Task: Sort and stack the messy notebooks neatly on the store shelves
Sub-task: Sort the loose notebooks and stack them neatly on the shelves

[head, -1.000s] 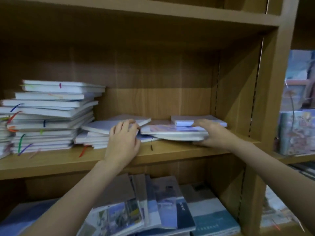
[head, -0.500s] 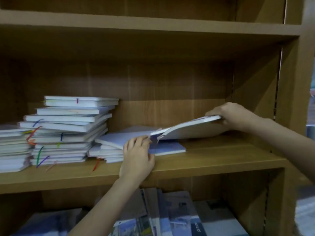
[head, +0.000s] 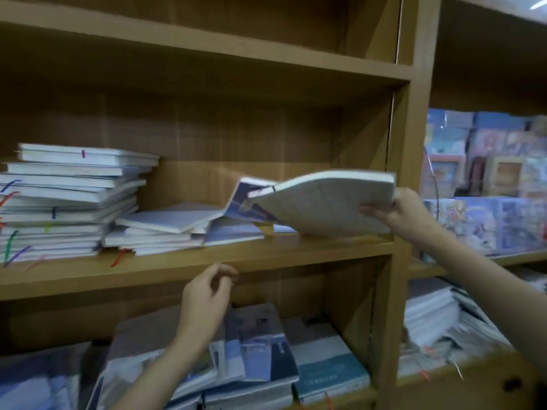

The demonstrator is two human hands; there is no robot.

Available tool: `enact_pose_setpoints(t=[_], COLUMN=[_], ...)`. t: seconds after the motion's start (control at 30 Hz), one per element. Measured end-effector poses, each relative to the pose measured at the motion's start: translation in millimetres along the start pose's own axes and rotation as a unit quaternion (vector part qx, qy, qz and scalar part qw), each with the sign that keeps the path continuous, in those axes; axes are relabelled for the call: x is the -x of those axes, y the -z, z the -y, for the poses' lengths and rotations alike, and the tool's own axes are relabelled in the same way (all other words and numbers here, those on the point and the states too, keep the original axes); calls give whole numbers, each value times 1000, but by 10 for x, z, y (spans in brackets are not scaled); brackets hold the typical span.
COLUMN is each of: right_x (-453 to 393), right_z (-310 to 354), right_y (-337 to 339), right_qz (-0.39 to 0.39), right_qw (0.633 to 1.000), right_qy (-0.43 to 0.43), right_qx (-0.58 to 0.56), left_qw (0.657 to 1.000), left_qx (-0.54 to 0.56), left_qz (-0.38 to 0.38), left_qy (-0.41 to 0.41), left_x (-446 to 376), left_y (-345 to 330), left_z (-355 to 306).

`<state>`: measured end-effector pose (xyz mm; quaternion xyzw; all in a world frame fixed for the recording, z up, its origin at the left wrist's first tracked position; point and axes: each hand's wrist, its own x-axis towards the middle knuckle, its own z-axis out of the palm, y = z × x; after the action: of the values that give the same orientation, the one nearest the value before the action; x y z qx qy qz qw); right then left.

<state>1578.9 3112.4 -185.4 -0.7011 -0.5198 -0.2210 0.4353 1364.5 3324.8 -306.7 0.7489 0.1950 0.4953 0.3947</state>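
A thick white-paged notebook (head: 322, 202) is gripped by the right hand (head: 405, 211), tilted, right of the low messy pile (head: 165, 229); the left hand (head: 204, 297) hangs loose below the wooden shelf (head: 266, 253).

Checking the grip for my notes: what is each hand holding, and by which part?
Right hand grips the lifted notebooks by their right edge. Left hand holds nothing.

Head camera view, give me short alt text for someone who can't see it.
A person's right hand grips a tilted bundle of notebooks lifted off a wooden shelf, while the left hand hangs open below the shelf edge. A tall stack and a low messy pile of notebooks lie to the left.
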Motion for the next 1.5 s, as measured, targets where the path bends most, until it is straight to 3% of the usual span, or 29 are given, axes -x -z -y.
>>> enact_pose_setpoints(t=[0.03, 0.1, 0.17, 0.23, 0.3, 0.37, 0.43, 0.53, 0.6, 0.7, 0.8, 0.9, 0.97, 1.07, 1.13, 1.23, 1.33, 1.5], right_x=[109, 375, 628, 787, 858, 915, 964, 1028, 1084, 1251, 1457, 1598, 1684, 1802, 1840, 1918, 2025, 1961], right_z=[-25, -107, -288, -268, -261, -228, -272, -307, -235, -174, -176, -209, -246, -300, -302, -295, -250, -200], right_y=[-26, -123, -273, -389, -459, -412, -298, -180, -358, -775, -1042, -1126, -1155, -1202, -1244, -1360, -1541, -1812], right_qz=[22, 70, 48, -65, -77, 15, 35, 5, 24, -44, -96, -79, -38, 8, 22, 59, 74, 79], right_qw=[1000, 997, 994, 976, 922, 892, 867, 771, 770, 746, 732, 758, 787, 808, 797, 777, 744, 737], right_qy=[0, -5, -57, -187, -277, -290, -307, -363, -396, -431, -408, -353, -330, -330, -352, -392, -454, -510], right_qx=[0, 45, 75, -86, -259, -347, -390, -523, -500, -506, -536, -543, -520, -488, -490, -489, -484, -437], left_qw=[987, 891, 795, 770, 780, 797, 826, 852, 867, 904, 914, 916, 926, 892, 868, 862, 849, 841], left_qx=[118, 342, 467, 468, 436, 425, 397, 360, 335, 242, 224, 236, 176, 103, 74, 39, 82, 190], left_qz=[11, 49, 91, 176, 211, 170, 128, 149, 174, 206, 170, 114, 165, 331, 391, 405, 401, 318], left_qy=[108, 295, 376, 396, 395, 393, 380, 350, 326, 287, 291, 304, 290, 290, 296, 302, 335, 395], left_x=[-18, -63, -61, -10, 35, 43, 36, 146, 273, 451, 496, 416, 454, 673, 806, 890, 999, 1092], left_y=[-21, 11, 59, 10, -125, -220, -249, -230, -211, -129, 47, 324, 492, 573, 517, 477, 526, 560], left_z=[5, -82, -168, -277, -405, -548, -589, -518, -420, -221, -78, 62, 176, 385, 411, 473, 578, 709])
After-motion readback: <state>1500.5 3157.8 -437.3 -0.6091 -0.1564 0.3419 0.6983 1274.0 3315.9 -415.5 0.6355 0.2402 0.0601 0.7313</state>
